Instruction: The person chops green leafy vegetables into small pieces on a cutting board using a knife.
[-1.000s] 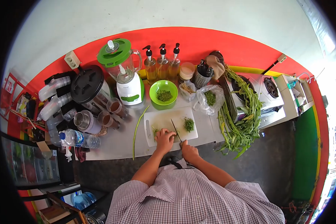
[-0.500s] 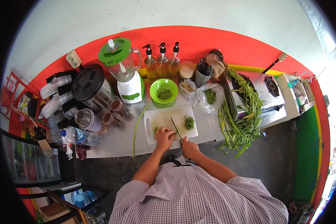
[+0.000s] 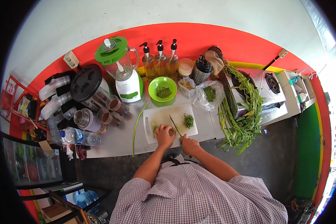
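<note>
My right hand [image 3: 190, 145] is wrapped round the handle of a knife [image 3: 174, 124], whose blade points up and left over the white cutting board [image 3: 164, 112]. On the board's lower left, my left hand [image 3: 165, 136] is closed with bent fingers over some green pieces, mostly hidden under it. A pile of chopped greens [image 3: 188, 121] lies on the board right of the blade. Behind the board stands a green bowl [image 3: 162, 89] with more chopped greens inside. One long green stalk [image 3: 134, 130] lies left of the board.
A blender [image 3: 124, 74], pump bottles [image 3: 161, 65] and a plastic bag of greens [image 3: 210, 95] stand behind. Long leafy stalks [image 3: 246, 125] drape over the stove [image 3: 263, 91] at right. Brown cups [image 3: 107, 118] and a water bottle [image 3: 80, 136] are at left.
My left hand has shifted slightly, its fingers more curled over the greens. The knife stays in my right hand with its blade a little further left. The whole view has moved slightly.
</note>
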`<state>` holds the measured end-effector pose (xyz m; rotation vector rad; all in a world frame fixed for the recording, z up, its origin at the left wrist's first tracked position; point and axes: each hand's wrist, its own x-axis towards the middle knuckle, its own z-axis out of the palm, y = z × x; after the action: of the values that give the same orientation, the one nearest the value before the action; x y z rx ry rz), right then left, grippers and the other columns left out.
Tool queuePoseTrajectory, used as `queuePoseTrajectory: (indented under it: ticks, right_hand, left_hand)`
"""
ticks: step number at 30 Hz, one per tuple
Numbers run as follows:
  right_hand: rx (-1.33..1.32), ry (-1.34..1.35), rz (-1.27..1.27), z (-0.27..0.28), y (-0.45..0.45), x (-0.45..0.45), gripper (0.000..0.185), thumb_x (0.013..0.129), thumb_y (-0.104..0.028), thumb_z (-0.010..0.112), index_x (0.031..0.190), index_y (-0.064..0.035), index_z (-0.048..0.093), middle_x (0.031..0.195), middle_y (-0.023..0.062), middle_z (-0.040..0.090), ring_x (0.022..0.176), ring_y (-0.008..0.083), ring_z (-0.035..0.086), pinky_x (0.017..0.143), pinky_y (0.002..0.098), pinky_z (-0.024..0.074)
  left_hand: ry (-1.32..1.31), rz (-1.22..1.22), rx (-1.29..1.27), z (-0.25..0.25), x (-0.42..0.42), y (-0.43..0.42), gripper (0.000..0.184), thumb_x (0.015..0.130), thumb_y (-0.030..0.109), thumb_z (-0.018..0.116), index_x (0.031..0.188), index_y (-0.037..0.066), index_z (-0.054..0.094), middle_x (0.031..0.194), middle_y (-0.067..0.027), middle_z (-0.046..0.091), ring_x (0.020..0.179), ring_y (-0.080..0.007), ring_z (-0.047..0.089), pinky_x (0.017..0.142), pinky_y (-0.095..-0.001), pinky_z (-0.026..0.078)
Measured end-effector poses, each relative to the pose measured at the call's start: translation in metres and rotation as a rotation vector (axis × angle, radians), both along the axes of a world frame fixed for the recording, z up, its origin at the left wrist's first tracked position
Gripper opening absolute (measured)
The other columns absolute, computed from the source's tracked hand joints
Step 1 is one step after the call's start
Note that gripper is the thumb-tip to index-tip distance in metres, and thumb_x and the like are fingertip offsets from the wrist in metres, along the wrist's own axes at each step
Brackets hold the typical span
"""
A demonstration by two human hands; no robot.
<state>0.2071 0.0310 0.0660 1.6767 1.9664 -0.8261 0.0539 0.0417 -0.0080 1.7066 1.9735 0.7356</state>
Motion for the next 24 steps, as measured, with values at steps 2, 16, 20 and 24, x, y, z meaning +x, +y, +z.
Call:
queuePoseTrajectory:
  ticks: [2, 16, 20, 24]
  right_hand:
    - [-0.019, -0.009, 0.014, -0.001, -0.002, 0.002, 0.056, 0.086, -0.012, 0.065, 0.130, 0.0053, 0.036, 0.109, 0.0263, 0.070, 0.105, 0.0412, 0.070, 0.090, 0.0483, 0.0558]
    - [0.156, -0.016, -0.008, -0.019, -0.026, 0.006, 0.050, 0.086, -0.013, 0.065, 0.126, 0.0032, 0.040, 0.100, 0.0210, 0.074, 0.093, 0.0348, 0.074, 0.078, 0.0447, 0.0589]
    - [0.119, -0.001, -0.023, -0.019, -0.011, 0.004, 0.057, 0.086, -0.014, 0.065, 0.133, 0.0054, 0.037, 0.101, 0.0212, 0.074, 0.095, 0.0350, 0.074, 0.079, 0.0445, 0.0589]
    - [0.103, -0.024, 0.031, -0.003, -0.017, 0.005, 0.061, 0.087, -0.014, 0.064, 0.136, 0.0065, 0.035, 0.102, 0.0215, 0.074, 0.096, 0.0357, 0.074, 0.080, 0.0450, 0.0588]
  left_hand:
    - [0.000, 0.001, -0.002, 0.004, 0.000, -0.001, 0.020, 0.078, 0.030, 0.081, 0.093, 0.025, 0.069, 0.113, -0.0001, 0.052, 0.114, -0.0293, 0.045, 0.094, -0.0509, 0.031]
    - [-0.007, 0.004, 0.064, -0.001, -0.001, -0.004, 0.015, 0.079, 0.027, 0.079, 0.092, 0.031, 0.076, 0.109, 0.0018, 0.052, 0.114, -0.0266, 0.046, 0.098, -0.0511, 0.028]
    - [-0.004, 0.013, 0.051, 0.000, 0.001, -0.007, 0.015, 0.079, 0.026, 0.079, 0.093, 0.030, 0.077, 0.108, 0.0026, 0.053, 0.113, -0.0265, 0.046, 0.099, -0.0516, 0.027]
    - [0.005, 0.015, 0.106, -0.007, 0.000, -0.008, 0.015, 0.079, 0.028, 0.078, 0.094, 0.028, 0.077, 0.107, 0.0032, 0.056, 0.113, -0.0261, 0.048, 0.099, -0.0519, 0.026]
